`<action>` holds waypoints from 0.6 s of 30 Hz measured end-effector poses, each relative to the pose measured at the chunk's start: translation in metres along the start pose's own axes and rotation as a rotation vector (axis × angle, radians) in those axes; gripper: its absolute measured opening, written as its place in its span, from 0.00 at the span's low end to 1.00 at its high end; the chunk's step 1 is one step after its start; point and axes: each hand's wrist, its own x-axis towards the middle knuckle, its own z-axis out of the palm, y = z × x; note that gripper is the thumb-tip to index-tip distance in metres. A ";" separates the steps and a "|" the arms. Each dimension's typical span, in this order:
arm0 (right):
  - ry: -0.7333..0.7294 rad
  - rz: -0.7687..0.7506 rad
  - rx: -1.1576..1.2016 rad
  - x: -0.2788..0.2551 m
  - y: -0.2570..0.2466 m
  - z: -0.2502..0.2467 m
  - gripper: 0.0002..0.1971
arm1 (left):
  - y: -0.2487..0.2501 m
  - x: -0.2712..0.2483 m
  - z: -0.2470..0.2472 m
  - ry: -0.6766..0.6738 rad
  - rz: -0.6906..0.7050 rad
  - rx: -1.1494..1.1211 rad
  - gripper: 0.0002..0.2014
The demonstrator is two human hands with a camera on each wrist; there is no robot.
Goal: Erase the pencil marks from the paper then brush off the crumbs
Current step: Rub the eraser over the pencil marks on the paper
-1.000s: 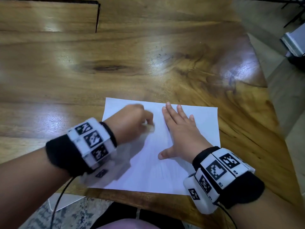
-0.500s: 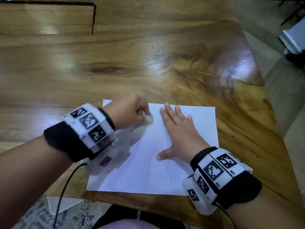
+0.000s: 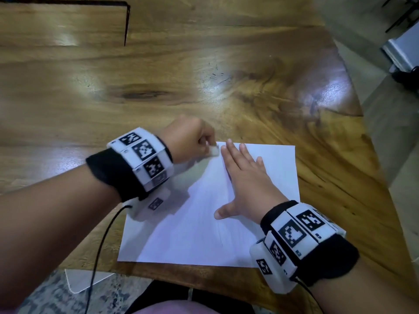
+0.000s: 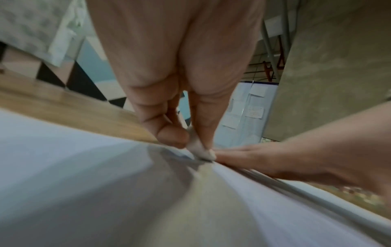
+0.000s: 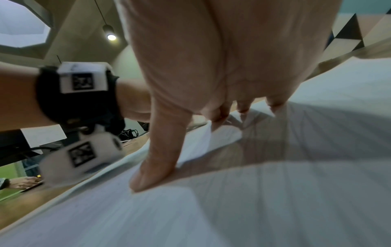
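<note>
A white sheet of paper [image 3: 192,234] lies on the wooden table [image 3: 158,82] near its front edge, with faint pencil lines [image 5: 275,192] running across it. My left hand [image 3: 192,141] pinches a small white eraser [image 3: 214,151] and presses it on the paper's far edge, right beside the right hand's fingertips. In the left wrist view the eraser [image 4: 201,150] sits between thumb and fingers, its tip on the sheet [image 4: 74,150]. My right hand [image 3: 244,180] lies flat on the paper [image 5: 317,117], fingers straight, thumb spread to the left.
The table's right edge [image 3: 362,137] curves away toward the floor. A dark slot [image 3: 125,23] cuts into the tabletop at the far left. A cable [image 3: 97,257] hangs from my left wrist over the front edge. A patterned rug [image 3: 45,295] lies below.
My left hand has slid the eraser away from me, from the middle of the sheet up to its far edge. The right hand has stayed flat in place.
</note>
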 end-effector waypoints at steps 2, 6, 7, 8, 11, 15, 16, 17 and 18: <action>0.005 -0.001 -0.005 0.000 0.000 0.000 0.69 | 0.004 0.009 0.000 0.059 -0.006 0.043 0.03; 0.000 0.001 0.008 0.000 0.000 0.000 0.69 | 0.003 -0.024 0.014 -0.073 0.039 0.048 0.04; -0.001 -0.002 0.011 0.000 0.000 0.001 0.69 | 0.004 -0.035 0.018 -0.125 0.081 0.071 0.05; -0.001 -0.004 0.015 0.000 0.000 0.001 0.69 | 0.004 -0.042 0.021 -0.166 0.110 0.084 0.06; -0.003 0.000 0.012 0.001 0.000 0.001 0.69 | 0.004 -0.033 0.015 -0.150 0.092 0.072 0.06; -0.008 0.005 -0.005 0.001 -0.001 0.000 0.69 | 0.004 0.000 0.006 0.061 0.021 0.074 0.07; -0.012 0.005 -0.008 0.001 -0.001 -0.001 0.69 | 0.004 -0.001 0.008 0.051 0.019 0.065 0.06; -0.014 0.005 -0.011 0.001 -0.001 -0.001 0.68 | 0.003 -0.008 0.012 0.023 0.040 0.059 0.05; -0.014 0.004 -0.012 0.000 -0.001 -0.001 0.68 | 0.001 -0.020 0.017 -0.009 0.085 0.055 0.04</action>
